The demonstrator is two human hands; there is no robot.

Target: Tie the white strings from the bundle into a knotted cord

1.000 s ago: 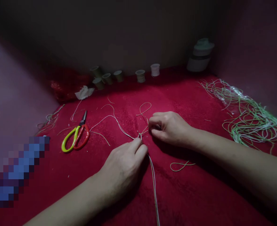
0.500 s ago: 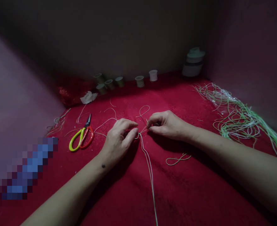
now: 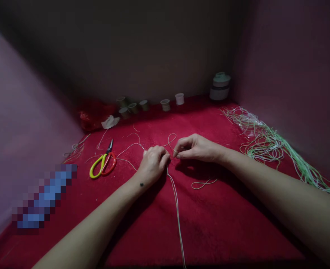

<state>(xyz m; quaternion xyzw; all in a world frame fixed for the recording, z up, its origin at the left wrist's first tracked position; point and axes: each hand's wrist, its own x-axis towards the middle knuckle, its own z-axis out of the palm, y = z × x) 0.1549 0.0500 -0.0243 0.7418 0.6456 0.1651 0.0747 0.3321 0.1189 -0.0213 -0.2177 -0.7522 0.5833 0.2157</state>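
Observation:
My left hand [image 3: 154, 161] rests on the red cloth, thumb and fingers pinched on a thin pale cord [image 3: 176, 201]. Two strands of that cord run from under the fingertips toward the near edge. Close by on the right, my right hand [image 3: 191, 147] pinches a thin cord end, with a small loop [image 3: 172, 139] lying just beyond it. The spot between the fingertips is too small to make out. A loose looped piece of cord [image 3: 201, 185] lies below my right hand. Left of my left hand lie scissors [image 3: 105, 162] with one yellow and one red handle.
Several thread spools [image 3: 165, 105] stand along the back wall, with a lidded white jar [image 3: 220, 87] at the right. A green and white cord bundle [image 3: 277, 142] spreads on the right. A crumpled tissue [image 3: 110, 122] and red plastic bag [image 3: 94, 114] lie at the back left. Walls enclose three sides.
The view has shifted slightly. My left hand has closed its fingers and moved right, nearer to my right hand. My right hand keeps its pinch.

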